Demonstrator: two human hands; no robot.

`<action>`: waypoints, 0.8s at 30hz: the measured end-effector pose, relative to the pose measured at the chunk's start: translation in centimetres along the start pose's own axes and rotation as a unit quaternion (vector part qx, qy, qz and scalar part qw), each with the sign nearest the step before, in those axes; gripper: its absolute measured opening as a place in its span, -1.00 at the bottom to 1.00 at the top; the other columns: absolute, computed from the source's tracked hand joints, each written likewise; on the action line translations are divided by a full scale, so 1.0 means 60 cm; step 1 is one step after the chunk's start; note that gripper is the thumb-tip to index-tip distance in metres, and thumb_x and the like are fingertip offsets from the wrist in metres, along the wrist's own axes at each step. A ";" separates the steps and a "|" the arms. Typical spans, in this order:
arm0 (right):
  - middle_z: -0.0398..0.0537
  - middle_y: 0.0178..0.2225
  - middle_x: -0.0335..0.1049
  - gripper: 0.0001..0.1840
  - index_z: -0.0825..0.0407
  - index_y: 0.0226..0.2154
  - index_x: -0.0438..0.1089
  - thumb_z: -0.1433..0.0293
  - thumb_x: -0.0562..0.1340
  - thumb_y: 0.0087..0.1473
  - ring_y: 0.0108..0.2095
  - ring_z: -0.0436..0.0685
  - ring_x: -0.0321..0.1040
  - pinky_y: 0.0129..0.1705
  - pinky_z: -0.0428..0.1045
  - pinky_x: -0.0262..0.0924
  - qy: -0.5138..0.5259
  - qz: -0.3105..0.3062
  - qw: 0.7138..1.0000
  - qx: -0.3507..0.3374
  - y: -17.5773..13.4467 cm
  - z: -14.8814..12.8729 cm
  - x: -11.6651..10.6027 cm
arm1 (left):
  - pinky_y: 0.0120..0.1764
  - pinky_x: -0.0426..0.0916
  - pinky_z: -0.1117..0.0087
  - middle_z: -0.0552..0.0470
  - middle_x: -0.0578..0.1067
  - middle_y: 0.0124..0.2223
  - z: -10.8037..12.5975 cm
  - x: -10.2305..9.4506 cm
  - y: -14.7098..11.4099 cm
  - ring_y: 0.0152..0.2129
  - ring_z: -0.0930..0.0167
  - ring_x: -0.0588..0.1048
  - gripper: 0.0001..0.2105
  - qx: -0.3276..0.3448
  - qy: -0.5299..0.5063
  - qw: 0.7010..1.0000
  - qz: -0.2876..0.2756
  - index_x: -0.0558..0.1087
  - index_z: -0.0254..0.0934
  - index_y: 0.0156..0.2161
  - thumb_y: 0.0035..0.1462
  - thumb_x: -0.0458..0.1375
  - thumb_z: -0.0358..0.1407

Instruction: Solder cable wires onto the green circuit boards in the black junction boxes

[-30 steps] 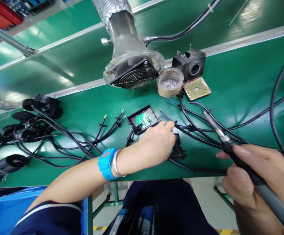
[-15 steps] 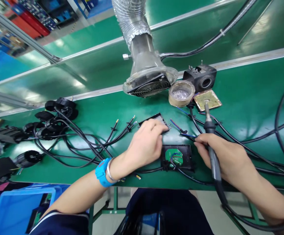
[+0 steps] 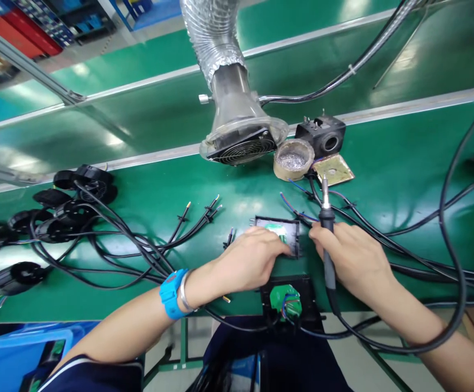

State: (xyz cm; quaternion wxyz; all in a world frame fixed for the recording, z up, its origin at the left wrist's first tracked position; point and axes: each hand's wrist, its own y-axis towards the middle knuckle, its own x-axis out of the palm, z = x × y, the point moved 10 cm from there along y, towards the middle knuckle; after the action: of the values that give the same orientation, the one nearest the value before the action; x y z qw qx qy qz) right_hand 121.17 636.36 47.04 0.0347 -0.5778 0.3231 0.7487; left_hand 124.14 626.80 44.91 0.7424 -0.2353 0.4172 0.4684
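Note:
My left hand (image 3: 249,258) reaches over a small open black plastic case (image 3: 295,234) with a green circuit board inside, gripping it by its near side. My right hand (image 3: 355,253) is closed round a soldering iron (image 3: 327,218), its metal tip pointing away from me. Beside its fingertips is the stripped end of a black cable (image 3: 302,215) with red and blue wires; whether they pinch it I cannot tell. Closer to me, a second black case (image 3: 311,296) with a round green board (image 3: 280,296) and wires lies at the bench's near edge.
A fume extractor hood (image 3: 241,144) hangs over the bench. Behind my right hand stand a solder-scrap bowl (image 3: 294,158), a black iron holder (image 3: 322,133) and a cleaning sponge (image 3: 337,169). Cabled black housings (image 3: 73,201) crowd the left; a blue bin (image 3: 12,359) is below.
The case in my left hand has turned and come nearer, showing its board. The second case has shifted towards me to the bench edge. The soldering iron has moved left relative to the sponge.

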 end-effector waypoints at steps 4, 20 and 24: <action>-0.13 -0.55 0.20 -0.86 0.06 -0.30 0.30 0.52 0.06 0.14 -0.46 0.06 0.16 -0.39 -0.04 0.02 0.010 0.021 1.000 0.017 0.003 0.011 -0.003 | -0.11 0.36 0.28 -0.01 0.55 -0.17 -0.026 -0.033 0.008 -0.24 0.37 0.50 -0.76 -0.081 -0.001 0.995 0.055 0.48 -0.29 -0.12 0.18 0.00 -0.43; -0.18 -0.35 0.44 -0.78 -0.03 -0.28 0.22 0.46 0.28 0.03 -0.36 -0.01 0.44 -0.34 -0.12 0.30 0.254 0.157 0.938 0.174 0.006 0.027 -0.112 | -0.31 0.31 0.47 0.06 0.49 -0.40 0.035 -0.021 0.030 -0.43 0.51 0.41 -0.78 -0.067 -0.301 0.949 0.070 0.49 -0.33 -0.36 0.23 0.03 -0.33; -0.20 -0.40 0.43 -0.81 -0.03 -0.30 0.23 0.39 0.28 0.07 -0.44 -0.03 0.40 -0.41 -0.14 0.28 0.208 0.156 0.942 0.213 0.005 0.021 -0.102 | -0.37 0.36 0.47 0.03 0.51 -0.41 0.003 -0.016 0.009 -0.48 0.50 0.44 -0.77 -0.133 -0.396 0.895 0.157 0.49 -0.33 -0.34 0.22 0.06 -0.25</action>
State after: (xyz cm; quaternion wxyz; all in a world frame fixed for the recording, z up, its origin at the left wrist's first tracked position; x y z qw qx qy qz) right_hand 121.99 638.75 52.79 -0.0284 -0.6421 0.5617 0.5210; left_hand 123.52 626.66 45.85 0.7249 -0.0589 0.0542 0.6842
